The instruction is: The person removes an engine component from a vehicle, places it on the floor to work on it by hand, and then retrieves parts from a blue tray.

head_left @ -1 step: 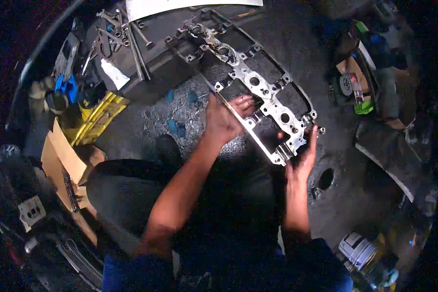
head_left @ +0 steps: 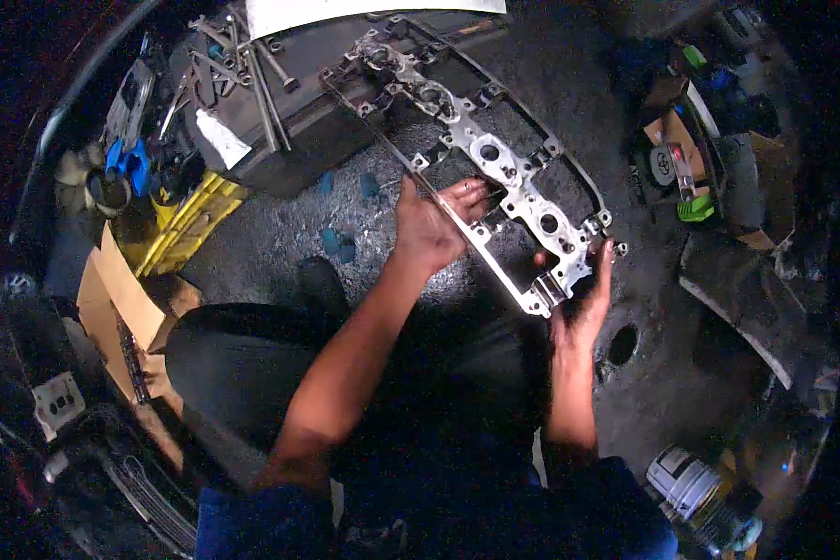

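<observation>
A long, ladder-like metal camshaft carrier (head_left: 523,202) is held up at a slant, its far end toward the workbench edge and its near end toward my right. Round holes run along its middle bar, and open windows lie on either side. My left hand (head_left: 431,227) supports the left rail from below, palm up, with its fingers reaching under the frame. At the near right corner my right hand (head_left: 581,313) grips the end, one finger lying up along the outer side. Parts of both hands' fingers are hidden behind the metal.
Wrenches and bolts (head_left: 219,70) and a white tube (head_left: 221,140) lie on a dark raised surface (head_left: 322,121) at far left. Left are a yellow object (head_left: 191,224) and an open cardboard box (head_left: 112,299). A white bucket (head_left: 683,481) stands lower right; boxes (head_left: 765,187) sit farther right.
The carrier's middle bar has shifted very slightly in view, as if the frame tipped a little. Both hands keep nearly the same places and hold.
</observation>
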Action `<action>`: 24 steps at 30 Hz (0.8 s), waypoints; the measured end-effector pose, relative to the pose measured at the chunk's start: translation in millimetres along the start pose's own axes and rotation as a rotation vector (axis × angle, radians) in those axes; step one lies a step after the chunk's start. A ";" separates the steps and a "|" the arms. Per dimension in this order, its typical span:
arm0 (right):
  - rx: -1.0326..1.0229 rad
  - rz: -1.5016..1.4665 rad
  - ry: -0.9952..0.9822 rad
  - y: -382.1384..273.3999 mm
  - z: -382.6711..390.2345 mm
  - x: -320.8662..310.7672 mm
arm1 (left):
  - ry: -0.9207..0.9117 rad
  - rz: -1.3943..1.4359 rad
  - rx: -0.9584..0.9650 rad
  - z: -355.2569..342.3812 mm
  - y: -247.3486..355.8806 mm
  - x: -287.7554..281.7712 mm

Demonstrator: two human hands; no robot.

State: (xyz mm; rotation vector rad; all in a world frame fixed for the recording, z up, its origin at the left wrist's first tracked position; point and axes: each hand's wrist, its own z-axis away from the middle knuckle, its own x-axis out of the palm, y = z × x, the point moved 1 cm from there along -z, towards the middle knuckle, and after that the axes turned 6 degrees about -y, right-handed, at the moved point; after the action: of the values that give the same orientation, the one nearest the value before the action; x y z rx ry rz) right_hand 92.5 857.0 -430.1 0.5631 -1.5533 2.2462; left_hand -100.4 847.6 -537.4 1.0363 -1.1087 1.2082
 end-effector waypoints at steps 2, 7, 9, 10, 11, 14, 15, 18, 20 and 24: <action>-0.005 -0.063 -0.039 -15.6 15.1 12.0 | 0.004 0.002 0.021 6.3 0.1 20.3; -0.077 -0.075 -0.174 -47.4 58.6 46.3 | 0.169 -0.163 0.309 37.6 11.1 43.2; -0.088 -0.019 -0.162 -58.1 63.4 39.6 | 0.531 -0.408 0.715 54.8 13.0 55.3; -0.109 0.004 -0.154 -63.5 69.9 46.9 | 0.523 -0.415 0.724 66.5 11.8 64.5; -0.112 -0.005 -0.163 -68.4 75.8 53.9 | 0.446 -0.845 1.036 84.2 13.6 76.0; -0.056 -0.089 -0.448 -86.2 86.2 71.0 | 0.161 -1.637 1.473 126.0 6.8 127.7; -0.058 -0.101 -0.503 -95.5 86.5 75.7 | -0.050 -1.969 1.564 130.6 1.1 146.9; -0.118 -0.146 -0.435 -107.8 85.2 109.9 | -0.278 -2.295 1.452 131.8 5.3 196.7; -0.147 -0.150 -0.636 -114.4 85.9 137.6 | -0.232 -2.388 1.414 124.1 24.8 212.8; -0.018 -0.088 -0.854 -141.0 59.0 190.0 | -0.154 -2.209 1.476 113.3 63.6 256.3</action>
State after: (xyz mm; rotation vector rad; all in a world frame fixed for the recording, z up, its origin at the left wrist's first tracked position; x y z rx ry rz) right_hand 6.5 860.5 -202.0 1.7021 -1.8270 2.0093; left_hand -165.7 783.9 -264.9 2.1894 1.3053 -0.2791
